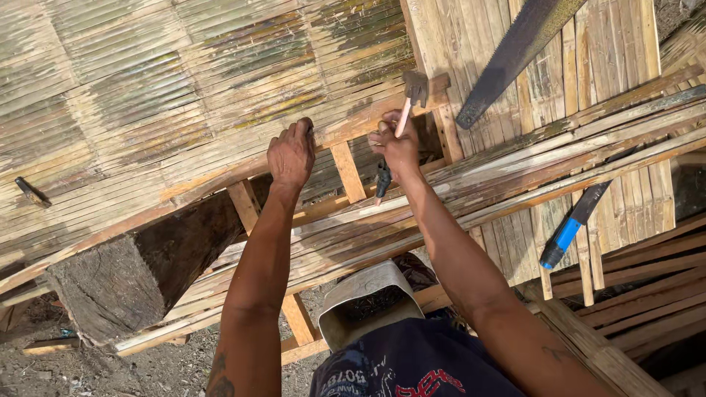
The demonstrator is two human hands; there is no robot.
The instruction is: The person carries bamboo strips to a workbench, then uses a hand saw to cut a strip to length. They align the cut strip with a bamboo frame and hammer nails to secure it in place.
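- Left hand [291, 153]: fingers curled down, pressing on the slat edge of the bamboo mat [184, 88], just left of the hammer [409, 103].
- Right hand [397, 145]: closed in a fist around the hammer handle, just below the head.
- Hammer: pale handle, dark steel head, raised above the mat edge, head tilted up and right of the left hand.
- Dark tool [382, 179]: hanging under the right hand, below the hammer; whether gripped cannot be told.
- Log [147, 268]: dark, rough, lying under the mat, well down-left of the hammer.
- Saw [515, 55]: dark blade, lying on the slats, right of the hammer.
- Blue-handled tool [570, 226]: resting on slats, well down-right of the hammer.
- Pouch [364, 301]: grey, open-topped, at the waist, well below the hammer.
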